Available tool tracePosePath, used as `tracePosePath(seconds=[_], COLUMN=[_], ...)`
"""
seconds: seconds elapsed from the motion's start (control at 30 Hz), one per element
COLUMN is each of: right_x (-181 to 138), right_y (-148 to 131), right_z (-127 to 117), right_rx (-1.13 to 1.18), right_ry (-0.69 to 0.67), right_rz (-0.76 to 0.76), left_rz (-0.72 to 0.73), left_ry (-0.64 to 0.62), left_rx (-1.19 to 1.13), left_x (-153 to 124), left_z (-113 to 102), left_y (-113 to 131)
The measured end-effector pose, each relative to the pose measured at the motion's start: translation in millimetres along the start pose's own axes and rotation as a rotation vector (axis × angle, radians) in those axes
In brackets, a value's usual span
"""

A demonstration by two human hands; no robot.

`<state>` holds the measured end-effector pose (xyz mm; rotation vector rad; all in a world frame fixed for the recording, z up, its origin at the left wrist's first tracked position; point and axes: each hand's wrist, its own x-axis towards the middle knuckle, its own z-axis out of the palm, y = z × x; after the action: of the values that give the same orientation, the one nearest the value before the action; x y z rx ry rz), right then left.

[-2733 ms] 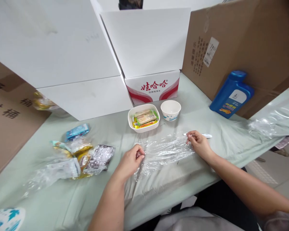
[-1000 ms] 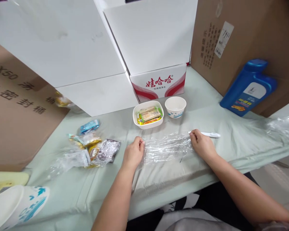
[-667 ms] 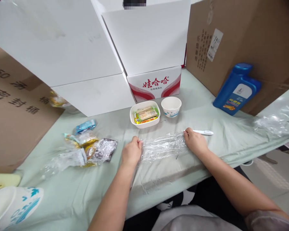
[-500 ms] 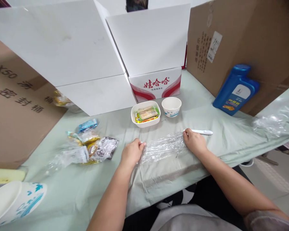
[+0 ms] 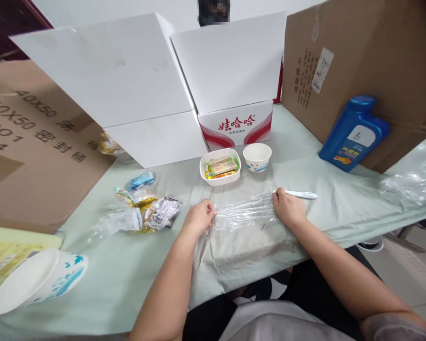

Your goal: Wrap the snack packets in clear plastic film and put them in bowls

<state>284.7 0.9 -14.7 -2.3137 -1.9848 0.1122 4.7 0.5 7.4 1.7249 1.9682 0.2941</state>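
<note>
A crumpled sheet of clear plastic wrap [image 5: 244, 212] lies stretched across the pale green tablecloth [image 5: 135, 265]. My left hand [image 5: 198, 220] pinches its left end with closed fingers. My right hand [image 5: 286, 208] is closed on its right end. A white pen-like stick [image 5: 301, 194] lies just beyond my right hand. Behind the wrap stand a white square dish [image 5: 220, 166] filled with small packets and an empty white bowl [image 5: 257, 157].
A heap of snack wrappers [image 5: 145, 208] lies at the left. A paper cup [image 5: 39, 283] lies on its side at the near left. White cartons [image 5: 163, 94] and brown boxes [image 5: 358, 52] wall the back. A blue bottle [image 5: 355, 132] leans at the right, more clear plastic [image 5: 408, 182] beyond it.
The plastic wrap has been drawn from a wide loose sheet into a narrower band between my hands. My left hand moved up to its left end. The view shifted a little.
</note>
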Motion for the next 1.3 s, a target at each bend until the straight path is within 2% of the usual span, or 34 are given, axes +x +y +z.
tracePosePath(seconds=[0.17,0.3,0.37,0.43,0.5,0.57,0.63,0.73,0.83,1.0,1.1,1.2,1.27,1.3], right_x=[0.1,-0.6,-1.1,-1.6,-2.3,-2.9,-2.7,0.4,7.2,12.2,2.3,-13.1,-21.3,-23.9], right_y=[-0.2,0.3,0.1,-0.3,-0.8,-1.2,-0.9,2.7,12.0,33.0,44.2,57.7,67.8,72.3], right_z=[2.8,3.9,3.2,2.6,2.5,2.8,3.1,1.2,-5.0,-14.8,-12.6,-9.3,-10.9,-13.3], right_rx=[-0.007,0.008,0.018,0.031,0.045,0.065,0.093,0.155,0.237,0.464,0.629,0.828,0.838,0.781], right_ry=[0.010,0.013,0.010,0.008,0.009,0.010,0.007,-0.003,-0.010,-0.070,-0.170,-0.307,-0.365,-0.352], right_rz=[-0.024,-0.028,-0.029,-0.028,-0.028,-0.027,-0.032,-0.040,-0.027,-0.036,-0.101,-0.228,-0.283,-0.285], left_rz=[-0.011,-0.020,0.073,0.280,0.542,0.730,0.767,0.689,0.657,0.637,0.635,0.632,0.634,0.638], left_ry=[0.279,0.451,0.597,0.656,0.509,0.250,0.023,-0.173,-0.241,-0.272,-0.271,-0.269,-0.274,-0.276], left_rx=[-0.008,0.136,0.216,0.245,0.238,0.257,0.313,0.374,0.388,0.391,0.392,0.397,0.397,0.396], left_x=[1.3,-0.1,-5.4,-12.7,-19.7,-24.6,-26.9,-27.0,-25.7,-24.2,-23.9,-24.5,-25.6,-26.3], left_z=[-4.7,-11.2,-9.0,0.1,14.9,30.9,42.6,47.3,42.6,38.8,39.4,38.7,37.6,36.9], left_y=[-3.5,-4.4,0.8,10.0,20.7,29.7,34.8,35.9,34.7,34.3,34.2,34.3,34.7,34.9])
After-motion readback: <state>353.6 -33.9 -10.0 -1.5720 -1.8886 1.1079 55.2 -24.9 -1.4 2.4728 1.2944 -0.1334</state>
